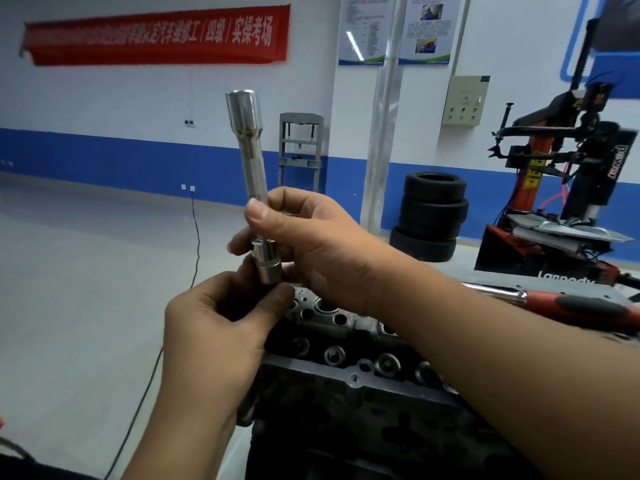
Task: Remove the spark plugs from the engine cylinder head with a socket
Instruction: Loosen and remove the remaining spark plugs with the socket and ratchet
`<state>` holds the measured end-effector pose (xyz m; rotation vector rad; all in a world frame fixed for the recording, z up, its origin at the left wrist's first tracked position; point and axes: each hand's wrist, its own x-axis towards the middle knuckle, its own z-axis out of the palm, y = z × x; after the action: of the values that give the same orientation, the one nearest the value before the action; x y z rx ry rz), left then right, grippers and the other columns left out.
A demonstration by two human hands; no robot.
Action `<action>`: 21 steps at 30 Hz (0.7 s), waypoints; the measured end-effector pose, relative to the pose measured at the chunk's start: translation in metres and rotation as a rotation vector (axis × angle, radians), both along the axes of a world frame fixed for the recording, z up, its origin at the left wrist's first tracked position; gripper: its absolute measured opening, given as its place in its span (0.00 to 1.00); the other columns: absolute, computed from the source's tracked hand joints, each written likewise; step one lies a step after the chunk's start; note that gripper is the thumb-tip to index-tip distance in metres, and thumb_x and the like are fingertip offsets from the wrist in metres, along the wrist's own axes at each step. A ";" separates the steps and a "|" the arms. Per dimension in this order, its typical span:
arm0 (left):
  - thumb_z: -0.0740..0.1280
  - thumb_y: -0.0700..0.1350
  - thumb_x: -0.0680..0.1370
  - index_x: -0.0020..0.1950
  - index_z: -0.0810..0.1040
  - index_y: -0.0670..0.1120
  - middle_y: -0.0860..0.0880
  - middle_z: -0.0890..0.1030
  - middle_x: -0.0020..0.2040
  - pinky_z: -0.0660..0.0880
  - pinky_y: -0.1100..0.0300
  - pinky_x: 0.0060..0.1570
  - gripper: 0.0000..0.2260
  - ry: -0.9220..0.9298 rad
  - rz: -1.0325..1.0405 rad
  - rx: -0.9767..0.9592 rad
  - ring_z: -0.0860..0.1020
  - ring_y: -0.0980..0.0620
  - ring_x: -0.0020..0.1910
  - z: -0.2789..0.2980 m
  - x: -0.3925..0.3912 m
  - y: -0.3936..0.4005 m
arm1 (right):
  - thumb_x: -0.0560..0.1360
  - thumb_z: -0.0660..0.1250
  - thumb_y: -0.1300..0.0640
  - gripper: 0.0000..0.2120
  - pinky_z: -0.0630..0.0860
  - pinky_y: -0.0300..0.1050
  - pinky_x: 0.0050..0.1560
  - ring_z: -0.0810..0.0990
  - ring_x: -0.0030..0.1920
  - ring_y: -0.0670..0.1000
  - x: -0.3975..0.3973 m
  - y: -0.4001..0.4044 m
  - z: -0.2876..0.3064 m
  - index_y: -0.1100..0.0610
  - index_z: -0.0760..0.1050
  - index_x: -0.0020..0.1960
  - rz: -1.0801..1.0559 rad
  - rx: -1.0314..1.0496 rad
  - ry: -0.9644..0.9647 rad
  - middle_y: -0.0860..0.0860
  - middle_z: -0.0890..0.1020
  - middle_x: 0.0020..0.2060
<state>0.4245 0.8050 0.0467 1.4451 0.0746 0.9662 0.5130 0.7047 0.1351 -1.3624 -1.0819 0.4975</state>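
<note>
Two hands meet on one tool, held up above the near-left corner of the cylinder head. Your right hand wraps thumb and fingers round the lower shaft of the long extension bar, and your left hand pinches the short socket at its bottom end between fingertips and thumb; neither hand is free. From these views you cannot tell whether the socket is fully seated on the bar or only being fitted. Judge the assembly as rigid polished steel: fairly weighty for its size, unbending, and slick under bare skin, so grip the narrow shaft firmly where your right hand sits now rather than on the wide smooth cup at the top, which would likely slip. The socket looks small enough to drop into a bore if your pinch loosens, so keep it pressed up against the bar. In appearance the bar is bright chrome, slim through the middle and flaring to a broad cylindrical head above your hands; the socket is a stubby silver cylinder with a stepped collar. Below it, the cylinder head is dull grey cast metal, dotted with round bores and bolt holes; no spark plug is plainly visible. Behind the cylinder head to its right lies a red-and-black handled wrench, and farther back stand stacked tyres and a tyre changer.
</note>
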 end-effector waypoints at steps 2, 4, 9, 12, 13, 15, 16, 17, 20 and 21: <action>0.78 0.61 0.57 0.43 0.88 0.62 0.53 0.88 0.39 0.79 0.55 0.44 0.16 -0.017 0.006 -0.039 0.88 0.55 0.39 0.001 0.000 -0.001 | 0.83 0.66 0.51 0.08 0.80 0.49 0.46 0.84 0.42 0.54 0.000 0.000 0.000 0.54 0.76 0.48 -0.003 0.005 -0.008 0.54 0.86 0.45; 0.78 0.60 0.61 0.44 0.88 0.62 0.53 0.89 0.40 0.79 0.55 0.44 0.13 -0.018 0.000 -0.020 0.88 0.55 0.40 -0.001 0.000 0.000 | 0.84 0.64 0.50 0.10 0.79 0.51 0.48 0.83 0.42 0.53 0.000 0.000 0.000 0.54 0.77 0.49 -0.004 -0.001 -0.008 0.52 0.86 0.45; 0.75 0.53 0.73 0.47 0.88 0.66 0.55 0.89 0.44 0.79 0.52 0.48 0.08 0.021 -0.017 0.040 0.87 0.55 0.44 -0.004 0.003 0.005 | 0.85 0.62 0.47 0.13 0.78 0.54 0.52 0.83 0.44 0.52 0.000 0.000 0.000 0.54 0.81 0.52 -0.022 -0.017 0.015 0.50 0.86 0.46; 0.80 0.55 0.66 0.44 0.87 0.66 0.56 0.88 0.41 0.79 0.53 0.47 0.09 0.001 0.031 -0.004 0.87 0.57 0.41 -0.003 0.003 0.003 | 0.82 0.66 0.48 0.09 0.78 0.51 0.48 0.83 0.43 0.52 -0.001 0.000 0.000 0.52 0.80 0.50 -0.030 -0.013 0.007 0.51 0.86 0.44; 0.78 0.58 0.63 0.43 0.87 0.66 0.56 0.88 0.41 0.79 0.55 0.46 0.10 -0.011 0.039 -0.011 0.87 0.57 0.40 -0.002 0.003 0.002 | 0.82 0.67 0.49 0.07 0.78 0.50 0.47 0.83 0.42 0.52 -0.001 0.000 -0.001 0.52 0.78 0.49 -0.034 -0.005 0.003 0.52 0.86 0.44; 0.76 0.61 0.60 0.42 0.87 0.65 0.56 0.88 0.40 0.79 0.56 0.45 0.12 -0.018 0.037 -0.014 0.87 0.57 0.39 -0.002 0.002 0.001 | 0.82 0.68 0.51 0.07 0.78 0.49 0.46 0.83 0.42 0.53 0.000 0.000 -0.001 0.53 0.76 0.47 -0.038 0.013 -0.002 0.53 0.86 0.44; 0.77 0.61 0.61 0.43 0.87 0.66 0.56 0.88 0.41 0.80 0.55 0.45 0.11 -0.009 0.031 -0.004 0.87 0.57 0.40 -0.001 0.002 0.001 | 0.82 0.67 0.51 0.08 0.79 0.48 0.45 0.83 0.42 0.53 0.000 -0.001 -0.001 0.54 0.76 0.48 -0.035 0.019 -0.003 0.53 0.86 0.44; 0.80 0.60 0.63 0.43 0.87 0.67 0.56 0.88 0.42 0.81 0.52 0.47 0.10 0.005 0.024 0.016 0.87 0.57 0.41 0.000 0.001 0.001 | 0.83 0.66 0.51 0.08 0.79 0.47 0.45 0.83 0.42 0.53 0.000 -0.001 0.000 0.55 0.76 0.49 -0.028 0.022 -0.002 0.54 0.86 0.45; 0.76 0.54 0.71 0.47 0.87 0.66 0.56 0.89 0.44 0.82 0.42 0.54 0.07 0.065 -0.023 0.081 0.88 0.53 0.45 -0.002 0.001 0.003 | 0.85 0.63 0.51 0.11 0.80 0.46 0.46 0.83 0.44 0.53 -0.001 -0.001 0.001 0.57 0.78 0.52 -0.010 0.008 -0.003 0.52 0.86 0.47; 0.75 0.53 0.72 0.47 0.87 0.65 0.55 0.89 0.44 0.82 0.40 0.55 0.08 0.079 -0.022 0.087 0.88 0.52 0.45 -0.002 0.001 0.003 | 0.85 0.62 0.50 0.11 0.80 0.47 0.47 0.83 0.44 0.53 -0.001 -0.001 0.001 0.56 0.79 0.53 -0.003 0.000 -0.001 0.52 0.86 0.47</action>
<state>0.4257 0.8077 0.0451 1.5615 0.0758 0.9038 0.5121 0.7037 0.1365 -1.3635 -1.0806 0.4948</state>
